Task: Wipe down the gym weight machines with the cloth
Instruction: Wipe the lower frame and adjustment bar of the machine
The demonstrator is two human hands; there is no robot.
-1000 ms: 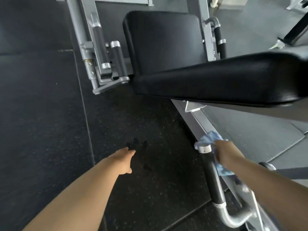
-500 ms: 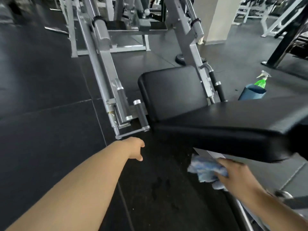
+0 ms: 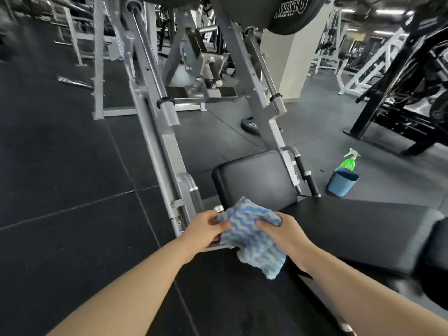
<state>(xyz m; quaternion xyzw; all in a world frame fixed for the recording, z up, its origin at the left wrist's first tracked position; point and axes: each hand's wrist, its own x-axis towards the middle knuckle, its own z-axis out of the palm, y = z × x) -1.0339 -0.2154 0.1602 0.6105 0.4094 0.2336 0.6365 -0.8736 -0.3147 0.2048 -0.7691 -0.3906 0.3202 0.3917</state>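
Cloth [image 3: 249, 238] lifted off lower frame handle, now held mid-air before seat pad [image 3: 254, 178]. Left hand [image 3: 206, 230] has joined, pinching edge; right hand [image 3: 283, 235] grips opposite side. Likely refolding; wiping paused.

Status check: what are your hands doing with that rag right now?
Both hands on the cloth: left hand pinches one edge, right hand grips the other. Cloth lifted, off the black pad. Nothing in the way.

Both arms extended, left hand [image 3: 203, 232] and right hand [image 3: 282, 232] apparently pinching.
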